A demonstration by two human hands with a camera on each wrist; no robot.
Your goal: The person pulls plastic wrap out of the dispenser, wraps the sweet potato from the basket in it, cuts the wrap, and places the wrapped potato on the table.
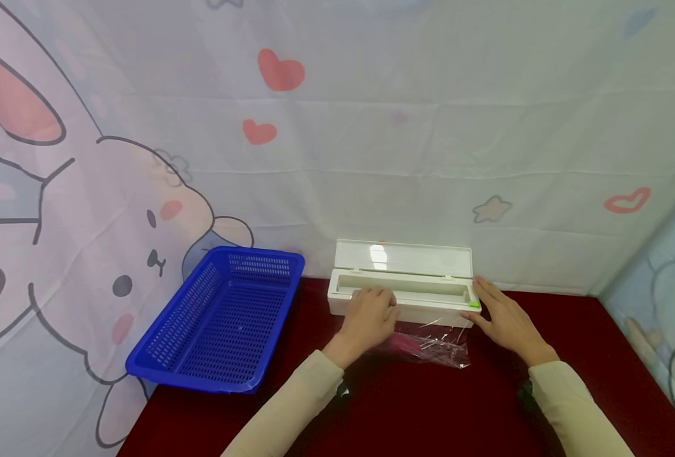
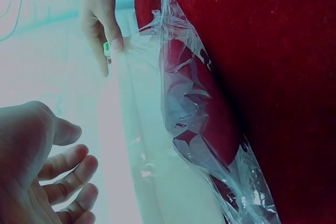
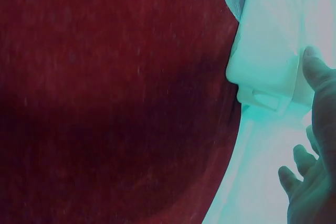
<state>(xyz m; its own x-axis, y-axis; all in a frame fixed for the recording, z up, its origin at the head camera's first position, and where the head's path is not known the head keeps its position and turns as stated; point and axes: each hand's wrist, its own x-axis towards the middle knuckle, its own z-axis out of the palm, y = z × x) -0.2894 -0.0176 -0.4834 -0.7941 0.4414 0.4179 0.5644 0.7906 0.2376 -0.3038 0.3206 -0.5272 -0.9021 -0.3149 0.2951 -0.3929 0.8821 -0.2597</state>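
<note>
One white box (image 1: 414,310), lower ctr of frame, w/ clear film (image 1: 442,349) along its front: L hand (image 1: 369,317), loosely curled, holds nothing; R hand (image 1: 505,317), spread, touches box's R end.

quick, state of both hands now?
Left hand: open, fingers loosely bent, holding nothing.
Right hand: open, touching the white box at its right end.
</note>
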